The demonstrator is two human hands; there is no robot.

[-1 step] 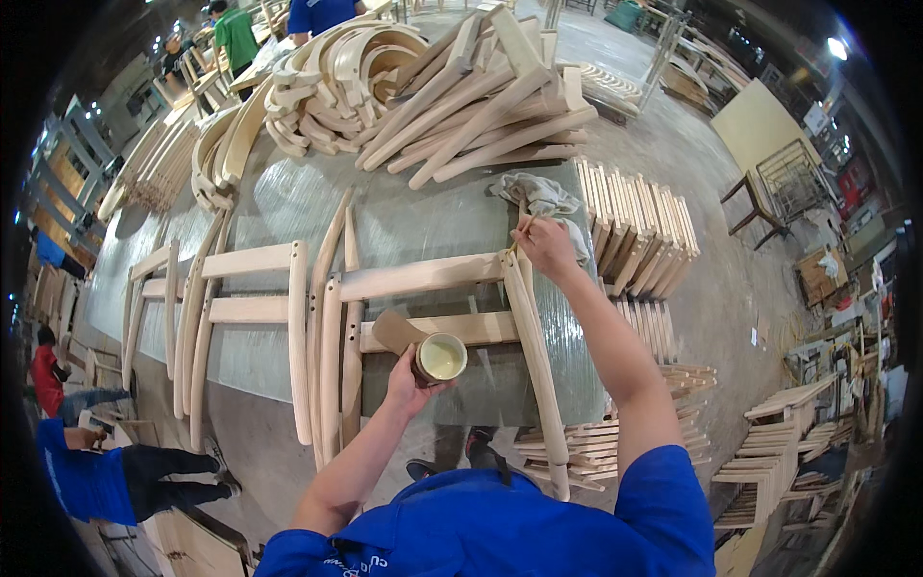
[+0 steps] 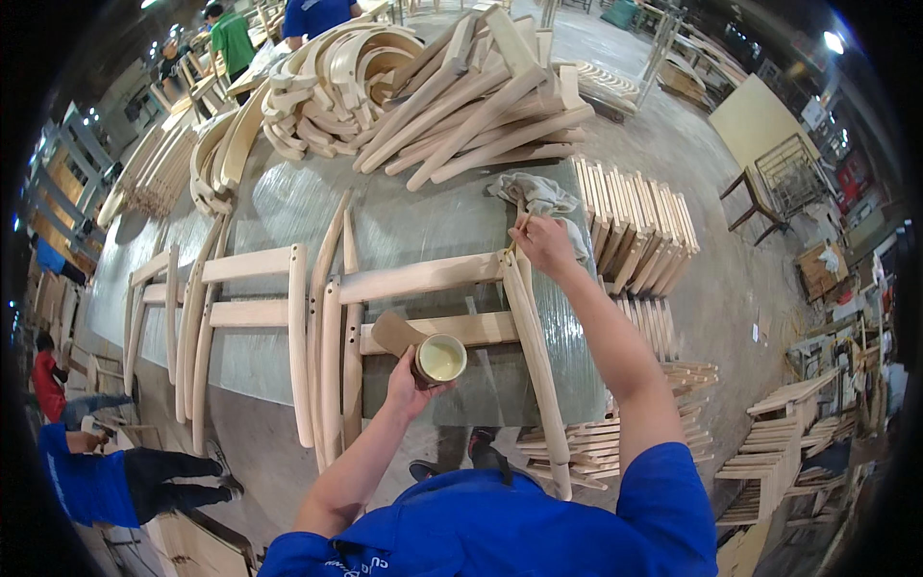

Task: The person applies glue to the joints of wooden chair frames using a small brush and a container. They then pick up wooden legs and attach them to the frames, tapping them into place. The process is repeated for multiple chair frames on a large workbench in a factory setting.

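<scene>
My left hand (image 2: pixel 408 387) holds a small round tin (image 2: pixel 441 360) of pale yellowish paste, with a brown flap (image 2: pixel 393 333) beside it. It hovers over the lower rail of a pale wooden chair frame (image 2: pixel 423 277) lying flat on a table covered in plastic film (image 2: pixel 404 216). My right hand (image 2: pixel 544 244) pinches a thin stick or brush (image 2: pixel 520 227), its tip at the joint where the upper rail meets the frame's right leg. A crumpled grey rag (image 2: pixel 538 193) lies just beyond that hand.
A second chair frame (image 2: pixel 245 308) lies to the left on the table. Curved and straight wooden parts (image 2: pixel 433 91) are heaped at the far end, and slats (image 2: pixel 635 226) stand stacked at the right. More frames (image 2: pixel 625 438) are stacked on the floor. Other people (image 2: pixel 91 481) work at the left and back.
</scene>
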